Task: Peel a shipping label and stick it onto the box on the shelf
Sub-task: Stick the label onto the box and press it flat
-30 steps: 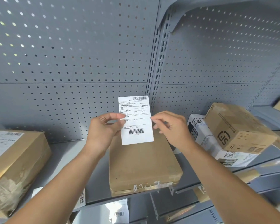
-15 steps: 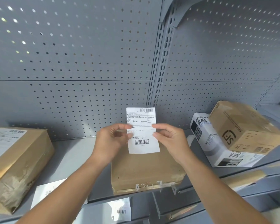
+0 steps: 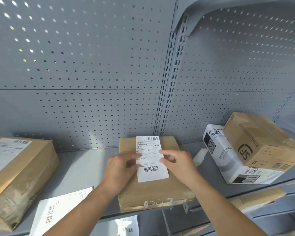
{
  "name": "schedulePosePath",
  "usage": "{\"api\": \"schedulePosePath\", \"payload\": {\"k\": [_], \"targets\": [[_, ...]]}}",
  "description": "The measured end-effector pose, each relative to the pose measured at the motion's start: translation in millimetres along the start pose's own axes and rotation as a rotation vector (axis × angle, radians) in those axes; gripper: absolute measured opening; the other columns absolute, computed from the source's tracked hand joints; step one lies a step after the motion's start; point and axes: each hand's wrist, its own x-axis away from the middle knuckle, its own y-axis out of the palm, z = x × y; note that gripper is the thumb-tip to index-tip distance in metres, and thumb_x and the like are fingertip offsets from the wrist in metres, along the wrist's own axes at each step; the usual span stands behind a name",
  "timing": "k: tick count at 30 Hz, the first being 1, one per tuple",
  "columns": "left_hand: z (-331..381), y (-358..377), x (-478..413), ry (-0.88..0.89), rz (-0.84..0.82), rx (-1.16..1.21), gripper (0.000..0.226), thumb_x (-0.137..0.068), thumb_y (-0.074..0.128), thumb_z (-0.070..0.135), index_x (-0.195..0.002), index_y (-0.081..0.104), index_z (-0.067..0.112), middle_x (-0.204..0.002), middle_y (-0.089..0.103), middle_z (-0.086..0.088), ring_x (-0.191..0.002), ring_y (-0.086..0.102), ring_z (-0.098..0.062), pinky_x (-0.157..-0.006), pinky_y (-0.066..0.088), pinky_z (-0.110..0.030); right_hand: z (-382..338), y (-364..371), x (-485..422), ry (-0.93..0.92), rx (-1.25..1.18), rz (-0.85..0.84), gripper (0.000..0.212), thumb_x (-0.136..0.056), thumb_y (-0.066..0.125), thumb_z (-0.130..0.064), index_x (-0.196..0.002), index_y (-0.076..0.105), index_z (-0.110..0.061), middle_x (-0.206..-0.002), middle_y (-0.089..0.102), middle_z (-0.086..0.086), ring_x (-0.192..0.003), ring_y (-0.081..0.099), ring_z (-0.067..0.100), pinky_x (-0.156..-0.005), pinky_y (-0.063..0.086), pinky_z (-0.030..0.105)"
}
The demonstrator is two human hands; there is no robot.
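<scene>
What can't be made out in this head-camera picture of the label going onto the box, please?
- shipping label: print too small to read; whether it touches the flat box underneath cannot be told.
- left hand and right hand: they cover the label's side edges, hiding any backing.
- large box at left: cut off by the frame edge.
- loose sheet: partly behind the left forearm.

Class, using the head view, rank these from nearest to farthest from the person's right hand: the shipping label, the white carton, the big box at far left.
1. Shipping label: in the right hand.
2. White carton: to its right.
3. Big box: far left on the shelf.
</scene>
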Motion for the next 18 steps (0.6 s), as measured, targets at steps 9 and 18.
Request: {"api": "schedulePosePath", "payload": {"k": [9,18], "targets": [[-0.6,1.7,-1.6,0.008,0.012,-0.025,0.034,-0.085,0.077,0.004,-0.110,0.079,0.026,-0.102,0.074,0.017,-0.085,0.067,0.001,-0.089,0.051,-0.012,-1.2,2.1,1.4,0.012,0.016,0.026,0.032,-0.090,0.078,-0.022,-0.122,0.074,-0.023,-0.045,0.056,-0.022,-0.049,0.050,0.000,-0.076,0.047,0.015],[-1.0,4.7,1.6,0.044,0.000,-0.073,0.033,-0.085,0.074,0.004,-0.113,0.079,0.022,-0.105,0.075,0.009,-0.083,0.069,-0.007,-0.086,0.052,-0.013,12.6,9.8,-1.9,-0.038,0.061,0.069,0.032,-0.085,0.082,-0.027,-0.117,0.078,-0.024,-0.060,0.065,-0.028,-0.081,0.070,-0.001,-0.085,0.039,-0.003]]}}
